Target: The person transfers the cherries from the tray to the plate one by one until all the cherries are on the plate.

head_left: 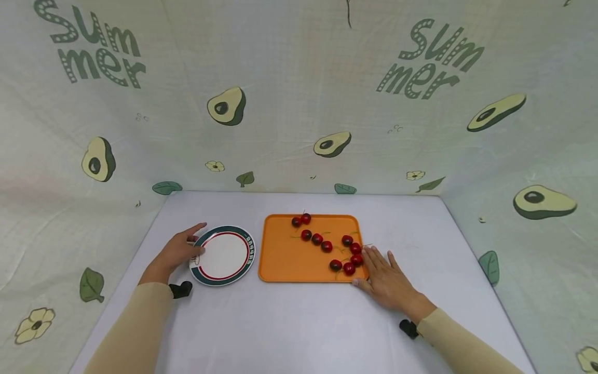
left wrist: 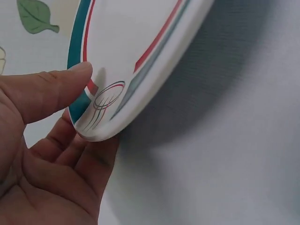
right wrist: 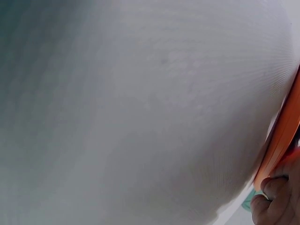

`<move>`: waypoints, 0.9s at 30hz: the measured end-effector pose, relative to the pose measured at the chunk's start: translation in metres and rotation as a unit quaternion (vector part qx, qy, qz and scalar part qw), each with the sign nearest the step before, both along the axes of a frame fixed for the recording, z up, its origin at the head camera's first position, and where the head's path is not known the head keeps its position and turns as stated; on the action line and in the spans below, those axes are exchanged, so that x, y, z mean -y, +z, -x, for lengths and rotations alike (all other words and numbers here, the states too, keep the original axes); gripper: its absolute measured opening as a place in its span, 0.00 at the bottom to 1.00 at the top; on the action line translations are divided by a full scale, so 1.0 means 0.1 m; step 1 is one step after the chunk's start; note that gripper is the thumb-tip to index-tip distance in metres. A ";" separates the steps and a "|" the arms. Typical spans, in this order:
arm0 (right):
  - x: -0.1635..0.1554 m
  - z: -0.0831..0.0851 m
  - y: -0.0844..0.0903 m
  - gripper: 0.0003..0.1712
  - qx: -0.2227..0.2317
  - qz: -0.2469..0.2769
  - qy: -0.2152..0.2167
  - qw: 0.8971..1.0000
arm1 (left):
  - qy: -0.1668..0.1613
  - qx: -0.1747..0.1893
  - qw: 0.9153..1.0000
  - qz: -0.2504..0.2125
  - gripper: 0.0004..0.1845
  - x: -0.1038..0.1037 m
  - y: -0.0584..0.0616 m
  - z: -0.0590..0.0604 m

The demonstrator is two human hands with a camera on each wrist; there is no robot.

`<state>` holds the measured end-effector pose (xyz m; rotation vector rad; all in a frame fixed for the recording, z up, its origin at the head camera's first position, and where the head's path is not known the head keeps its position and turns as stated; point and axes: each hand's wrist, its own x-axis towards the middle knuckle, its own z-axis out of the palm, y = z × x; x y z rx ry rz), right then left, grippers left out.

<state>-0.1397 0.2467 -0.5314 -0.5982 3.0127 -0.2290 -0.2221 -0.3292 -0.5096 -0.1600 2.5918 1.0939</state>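
Avocado-print cloth with "Summer" lettering walls off the pale counter (head_left: 299, 322) on three sides. From my remote seat I see two things side by side on it, close but apart: a round plate (head_left: 223, 255) with a green and red rim on the left, and an orange tray (head_left: 289, 259) just to its right.

My left hand (head_left: 177, 253) pinches the plate's near-left edge; the left wrist view shows the thumb (left wrist: 51, 89) on top of the rim and the fingers (left wrist: 89, 159) curled beneath it, the edge raised off the counter.

My right hand (head_left: 385, 280) lies flat with fingers spread at the tray's near-right corner, its thumb against the tray's rim and its fingertips beside the nearest cherries (head_left: 348, 259). Other dark red cherries with green stems trail across the tray toward its far edge
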 end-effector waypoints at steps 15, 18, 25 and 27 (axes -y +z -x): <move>-0.02 0.01 -0.01 0.55 0.003 -0.008 -0.001 1.000 | -0.017 0.042 0.997 -0.061 0.34 0.00 0.03 -0.11; -0.02 0.01 -0.01 0.55 0.006 -0.010 -0.002 1.000 | -0.009 0.047 0.996 -0.069 0.34 -0.01 0.03 -0.12; -0.01 0.02 0.00 0.55 0.015 -0.005 -0.008 1.000 | 0.005 0.049 0.997 -0.059 0.31 -0.04 0.05 -0.11; -0.01 0.01 0.00 0.55 0.017 -0.005 -0.009 1.000 | 0.003 0.048 0.998 -0.040 0.30 -0.03 0.05 -0.09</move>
